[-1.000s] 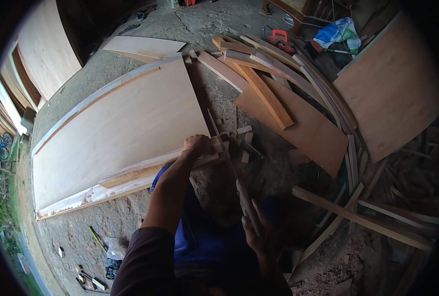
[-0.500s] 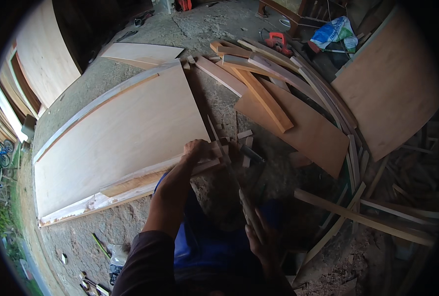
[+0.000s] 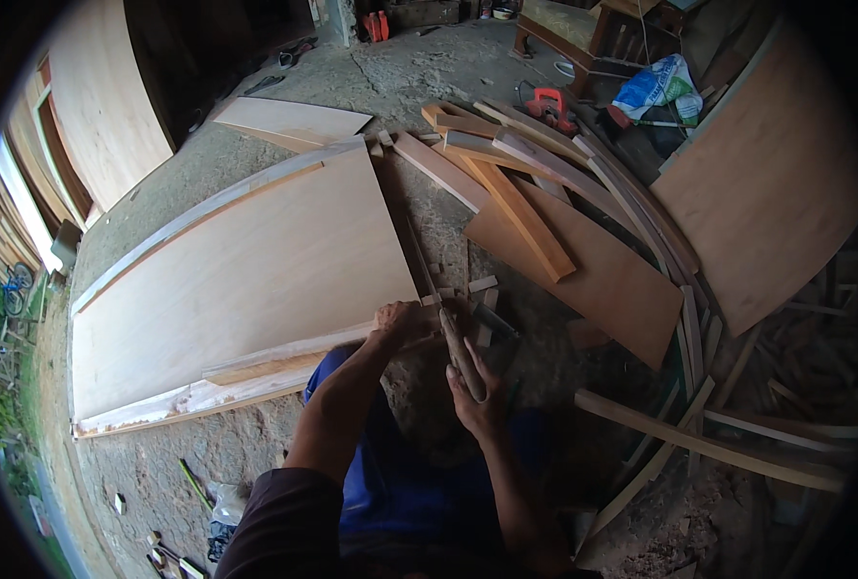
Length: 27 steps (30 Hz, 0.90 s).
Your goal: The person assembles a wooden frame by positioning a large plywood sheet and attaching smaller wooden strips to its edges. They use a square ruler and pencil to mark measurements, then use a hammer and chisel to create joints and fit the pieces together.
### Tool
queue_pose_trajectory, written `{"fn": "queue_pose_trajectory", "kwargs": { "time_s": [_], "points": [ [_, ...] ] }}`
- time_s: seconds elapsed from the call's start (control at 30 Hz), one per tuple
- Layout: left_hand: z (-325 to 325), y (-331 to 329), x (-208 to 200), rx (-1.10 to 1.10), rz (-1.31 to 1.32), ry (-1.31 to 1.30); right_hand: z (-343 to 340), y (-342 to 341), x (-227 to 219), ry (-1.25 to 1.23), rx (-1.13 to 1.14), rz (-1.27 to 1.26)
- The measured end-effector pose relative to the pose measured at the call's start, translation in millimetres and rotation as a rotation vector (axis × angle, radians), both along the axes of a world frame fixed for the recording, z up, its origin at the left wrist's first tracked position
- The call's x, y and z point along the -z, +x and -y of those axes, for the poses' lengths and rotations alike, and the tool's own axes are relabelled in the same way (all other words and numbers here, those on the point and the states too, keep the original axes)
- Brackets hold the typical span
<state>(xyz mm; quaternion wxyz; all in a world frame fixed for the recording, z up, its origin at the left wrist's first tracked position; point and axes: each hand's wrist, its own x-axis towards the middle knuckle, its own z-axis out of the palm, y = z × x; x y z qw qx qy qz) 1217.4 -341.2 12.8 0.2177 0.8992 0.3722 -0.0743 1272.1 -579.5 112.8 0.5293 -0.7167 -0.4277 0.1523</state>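
The person's right hand (image 3: pixel 477 398) has its fingers wrapped around the handle of a handsaw (image 3: pixel 461 355), whose narrow blade points away from the body, past the near right corner of a broad pale board (image 3: pixel 236 261). To its left, the left hand (image 3: pixel 395 317) bends over timber at that same corner, just beside the saw; its fingertips are too hidden to tell whether they clasp the wood. A pale wood strip (image 3: pixel 284 358) lies along the board's near edge and leads toward the left hand. Small wood offcuts (image 3: pixel 484 284) and a dark cylinder (image 3: pixel 494 321) lie on the floor just right of the saw. Farther right, a brown panel (image 3: pixel 593 280) lies partly beneath an orange-brown beam (image 3: pixel 520 217), among long lengths of timber. A red power tool (image 3: pixel 549 106) sits beyond them, with a blue-and-white bag (image 3: pixel 658 92) to its right. Blue trousers (image 3: pixel 376 473) show between the forearms, and a clear plastic bag (image 3: pixel 228 504) lies near left.
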Motion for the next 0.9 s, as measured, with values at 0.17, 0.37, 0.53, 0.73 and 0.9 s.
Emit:
{"fn": "queue_pose_trajectory", "kwargs": {
  "time_s": [0.17, 0.37, 0.53, 0.73, 0.9],
  "points": [
    [17, 0, 19, 0.025, 0.215, 0.295, 4, 1, 4, -0.110, 0.034, -0.117],
    [-3, 9, -15, -0.055, -0.079, -0.078, 42, -19, 1, -0.076, 0.036, -0.237],
    [-11, 16, -30, -0.075, -0.103, -0.144, 192, -65, -46, -0.235, -0.009, 0.004],
    [-12, 15, 32, -0.029, 0.014, -0.028, 51, -5, -14, -0.065, 0.018, -0.396],
    [-3, 10, -26, -0.032, -0.105, -0.083, 60, -20, 19, -0.025, 0.044, -0.225]
  ]
}}
